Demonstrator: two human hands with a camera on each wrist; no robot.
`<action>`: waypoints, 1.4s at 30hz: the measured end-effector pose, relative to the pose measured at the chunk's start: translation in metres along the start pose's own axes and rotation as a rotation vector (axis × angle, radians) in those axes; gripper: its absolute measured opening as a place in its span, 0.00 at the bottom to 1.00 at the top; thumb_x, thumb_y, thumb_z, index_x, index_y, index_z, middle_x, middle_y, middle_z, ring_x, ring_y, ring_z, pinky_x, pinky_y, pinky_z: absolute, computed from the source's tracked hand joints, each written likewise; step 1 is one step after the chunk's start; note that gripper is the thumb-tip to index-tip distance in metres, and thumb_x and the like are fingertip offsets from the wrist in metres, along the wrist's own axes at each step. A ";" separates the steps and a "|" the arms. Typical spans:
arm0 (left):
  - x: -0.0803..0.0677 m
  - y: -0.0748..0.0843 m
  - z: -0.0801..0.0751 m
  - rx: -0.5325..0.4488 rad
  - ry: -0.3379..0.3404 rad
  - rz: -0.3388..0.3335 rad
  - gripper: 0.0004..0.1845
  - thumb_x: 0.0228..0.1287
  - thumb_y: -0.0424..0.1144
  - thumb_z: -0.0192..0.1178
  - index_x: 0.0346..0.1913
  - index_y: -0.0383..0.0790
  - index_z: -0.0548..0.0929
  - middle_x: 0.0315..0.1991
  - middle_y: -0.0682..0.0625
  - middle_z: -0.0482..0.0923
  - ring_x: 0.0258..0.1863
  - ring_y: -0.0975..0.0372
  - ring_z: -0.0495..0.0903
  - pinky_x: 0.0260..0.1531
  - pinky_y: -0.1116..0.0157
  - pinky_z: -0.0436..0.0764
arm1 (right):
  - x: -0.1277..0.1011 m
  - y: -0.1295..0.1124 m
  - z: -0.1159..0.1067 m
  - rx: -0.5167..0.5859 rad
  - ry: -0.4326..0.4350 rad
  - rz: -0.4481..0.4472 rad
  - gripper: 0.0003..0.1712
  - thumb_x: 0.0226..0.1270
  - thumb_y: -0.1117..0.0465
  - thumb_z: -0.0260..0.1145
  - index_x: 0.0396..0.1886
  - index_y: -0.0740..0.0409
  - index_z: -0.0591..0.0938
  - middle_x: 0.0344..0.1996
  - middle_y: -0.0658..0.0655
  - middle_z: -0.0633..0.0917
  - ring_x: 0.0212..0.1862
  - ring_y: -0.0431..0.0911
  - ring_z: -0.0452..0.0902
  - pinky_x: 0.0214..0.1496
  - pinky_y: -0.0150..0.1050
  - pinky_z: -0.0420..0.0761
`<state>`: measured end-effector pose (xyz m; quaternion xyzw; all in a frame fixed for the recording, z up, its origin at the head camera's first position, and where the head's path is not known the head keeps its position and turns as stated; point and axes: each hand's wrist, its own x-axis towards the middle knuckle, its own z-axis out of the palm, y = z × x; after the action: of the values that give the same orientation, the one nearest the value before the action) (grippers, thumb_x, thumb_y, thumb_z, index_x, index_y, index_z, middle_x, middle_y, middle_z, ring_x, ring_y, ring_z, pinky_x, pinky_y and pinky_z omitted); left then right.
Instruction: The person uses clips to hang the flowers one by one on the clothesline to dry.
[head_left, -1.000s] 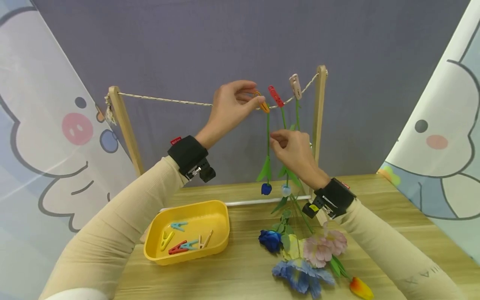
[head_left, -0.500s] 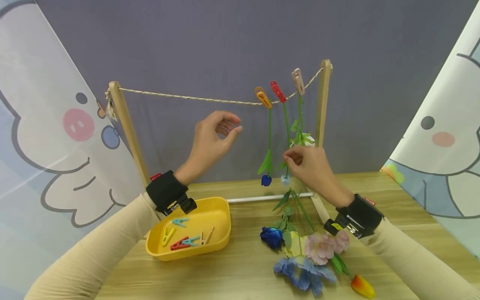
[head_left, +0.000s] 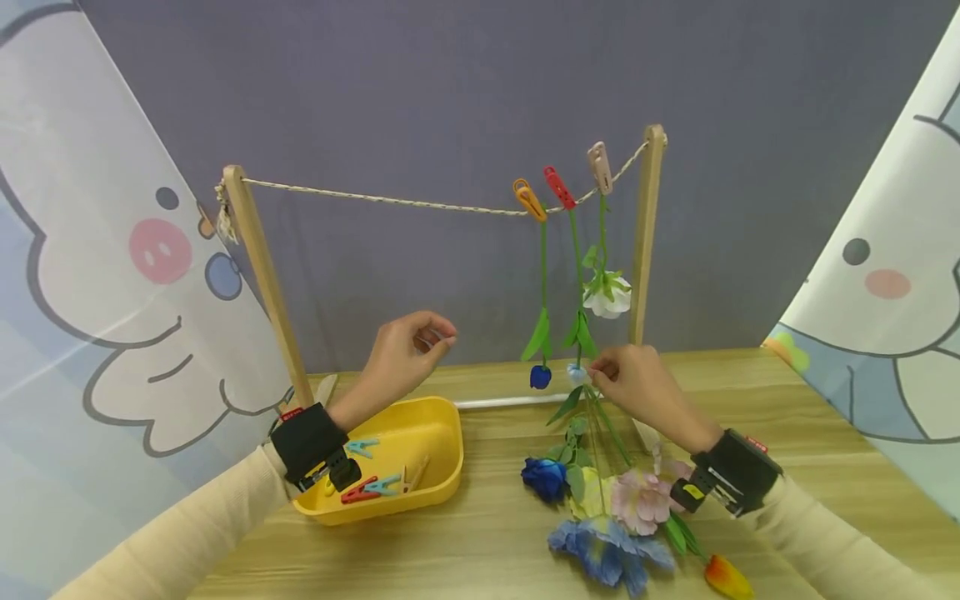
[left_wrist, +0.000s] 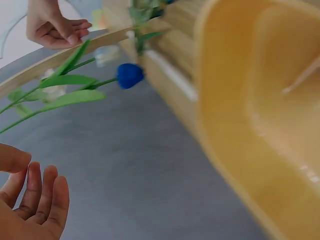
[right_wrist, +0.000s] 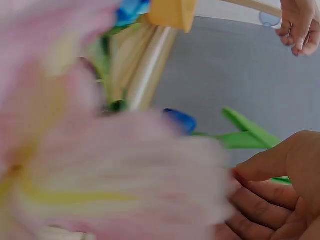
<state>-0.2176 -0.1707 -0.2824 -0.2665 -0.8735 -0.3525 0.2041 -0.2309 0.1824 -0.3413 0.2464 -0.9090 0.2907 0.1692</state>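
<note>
While the left hand [head_left: 405, 354] hovers empty, fingers loosely curled, above the yellow plastic tray [head_left: 442, 467] of clothes pegs, the right hand [head_left: 637, 387], fingers curled and empty, nears the loose artificial flowers [head_left: 600, 500] on the wooden bench [head_left: 787, 400]; lifting one by its stem seems best.

Left hand [head_left: 405, 354] is off the orange peg [head_left: 528, 200] and down from the string [head_left: 375, 198], now above the yellow tray [head_left: 438, 483], fingers loosely curled, holding nothing. Right hand [head_left: 637, 387] is lower too, fingertips near the hanging pale bud [head_left: 575, 372], above the flowers on the table [head_left: 607, 500].
</note>
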 end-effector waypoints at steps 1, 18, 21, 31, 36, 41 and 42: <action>-0.005 -0.004 0.002 0.000 -0.012 -0.010 0.04 0.70 0.33 0.67 0.45 0.42 0.87 0.38 0.52 0.85 0.33 0.62 0.83 0.36 0.63 0.85 | -0.002 0.003 0.002 0.010 -0.019 0.017 0.05 0.67 0.67 0.69 0.35 0.63 0.90 0.23 0.50 0.87 0.22 0.37 0.81 0.23 0.34 0.80; -0.078 -0.068 0.020 0.204 -0.393 -0.128 0.06 0.64 0.34 0.72 0.34 0.40 0.84 0.30 0.54 0.81 0.28 0.66 0.78 0.30 0.68 0.80 | -0.013 0.019 0.047 -0.013 -0.196 0.139 0.30 0.67 0.62 0.71 0.04 0.51 0.74 0.04 0.40 0.68 0.09 0.34 0.65 0.14 0.30 0.66; -0.088 -0.073 0.022 0.235 -0.418 -0.201 0.14 0.63 0.38 0.74 0.27 0.39 0.79 0.22 0.56 0.73 0.19 0.68 0.67 0.21 0.70 0.69 | -0.014 0.017 0.055 -0.031 -0.229 0.182 0.33 0.68 0.59 0.72 0.03 0.50 0.71 0.02 0.41 0.67 0.08 0.36 0.65 0.12 0.28 0.59; -0.094 -0.079 0.034 0.260 -0.525 -0.419 0.29 0.60 0.52 0.75 0.11 0.45 0.71 0.09 0.60 0.55 0.09 0.66 0.55 0.14 0.70 0.54 | -0.009 0.012 0.067 -0.142 -0.288 0.330 0.28 0.67 0.50 0.73 0.09 0.54 0.78 0.04 0.47 0.77 0.09 0.40 0.75 0.10 0.31 0.69; -0.094 -0.082 0.037 0.259 -0.548 -0.383 0.27 0.56 0.48 0.78 0.10 0.45 0.74 0.07 0.61 0.56 0.08 0.68 0.55 0.13 0.71 0.53 | -0.007 0.012 0.070 -0.122 -0.293 0.364 0.25 0.66 0.51 0.74 0.10 0.53 0.79 0.06 0.47 0.78 0.10 0.39 0.75 0.11 0.31 0.70; -0.095 -0.083 0.035 0.225 -0.577 -0.319 0.25 0.57 0.40 0.78 0.08 0.46 0.77 0.06 0.62 0.63 0.07 0.70 0.58 0.13 0.72 0.52 | -0.013 0.013 0.067 -0.031 -0.229 0.348 0.25 0.65 0.57 0.72 0.08 0.54 0.77 0.05 0.46 0.77 0.11 0.42 0.77 0.15 0.34 0.73; -0.095 -0.083 0.035 0.216 -0.587 -0.318 0.23 0.57 0.40 0.78 0.08 0.46 0.79 0.06 0.62 0.66 0.07 0.70 0.61 0.14 0.72 0.53 | -0.014 0.013 0.065 -0.009 -0.211 0.346 0.25 0.65 0.58 0.72 0.08 0.54 0.76 0.05 0.46 0.77 0.11 0.43 0.77 0.15 0.34 0.74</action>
<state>-0.2006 -0.2269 -0.3998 -0.1940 -0.9578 -0.1936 -0.0861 -0.2371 0.1569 -0.4036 0.1150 -0.9517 0.2840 0.0218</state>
